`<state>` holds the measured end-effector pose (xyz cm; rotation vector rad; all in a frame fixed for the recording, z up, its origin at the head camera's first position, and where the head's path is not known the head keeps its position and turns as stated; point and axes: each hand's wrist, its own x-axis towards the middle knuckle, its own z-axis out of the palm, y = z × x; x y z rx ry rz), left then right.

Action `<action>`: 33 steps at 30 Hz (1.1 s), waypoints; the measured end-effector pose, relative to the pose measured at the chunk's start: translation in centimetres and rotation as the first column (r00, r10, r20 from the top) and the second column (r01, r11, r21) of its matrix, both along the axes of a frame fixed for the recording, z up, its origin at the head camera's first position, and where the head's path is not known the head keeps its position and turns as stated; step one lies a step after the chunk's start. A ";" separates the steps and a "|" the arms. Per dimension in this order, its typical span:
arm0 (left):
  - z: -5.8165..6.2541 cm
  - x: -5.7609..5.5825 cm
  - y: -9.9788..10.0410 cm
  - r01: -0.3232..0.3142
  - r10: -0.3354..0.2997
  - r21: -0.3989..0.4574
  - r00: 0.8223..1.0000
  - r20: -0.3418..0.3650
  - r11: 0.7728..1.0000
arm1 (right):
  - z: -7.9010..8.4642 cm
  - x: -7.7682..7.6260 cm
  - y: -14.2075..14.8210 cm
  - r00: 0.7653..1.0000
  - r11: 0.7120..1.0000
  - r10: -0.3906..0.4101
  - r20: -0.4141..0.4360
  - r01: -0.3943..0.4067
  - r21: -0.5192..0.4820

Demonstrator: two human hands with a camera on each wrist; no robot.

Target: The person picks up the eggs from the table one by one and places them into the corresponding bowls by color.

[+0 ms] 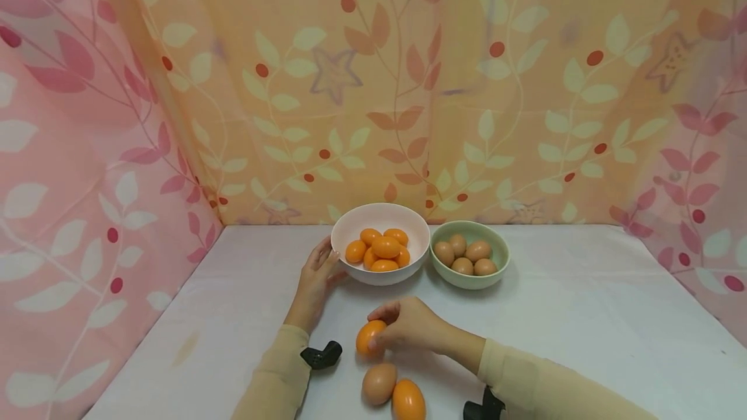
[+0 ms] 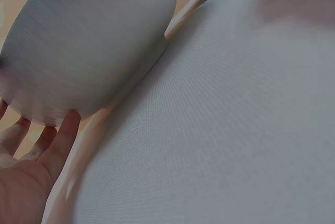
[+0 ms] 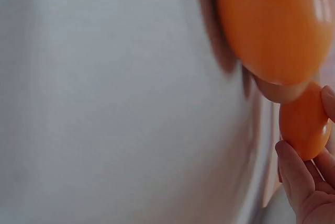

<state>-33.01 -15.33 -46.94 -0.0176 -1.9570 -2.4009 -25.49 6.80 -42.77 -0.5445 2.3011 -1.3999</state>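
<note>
My right hand pinches a glossy orange egg between thumb and fingers, over the near middle of the table; the right wrist view shows the grip on this orange egg too. Just in front of it lie a brown egg and another orange egg, side by side. My left hand rests against the left side of a white bowl that holds several orange eggs. In the left wrist view its fingers are spread, tips touching the bowl's outer wall.
A green bowl with several brown eggs stands close to the white bowl's right side. The white-covered table ends at a patterned curtain behind the bowls. Black wrist devices sit on both sleeves.
</note>
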 end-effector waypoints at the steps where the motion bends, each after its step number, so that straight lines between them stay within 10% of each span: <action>1: 0.0 0.0 -0.1 -0.001 0.001 0.000 1.000 -0.002 1.000 | 0.3 -0.2 0.0 1.000 1.000 -0.003 -0.011 0.003 -0.004; 33: 0.0 0.1 0.0 0.002 -0.002 0.007 1.000 -0.006 1.000 | 8.3 -7.8 0.9 0.949 0.950 -0.309 -0.061 0.304 -0.077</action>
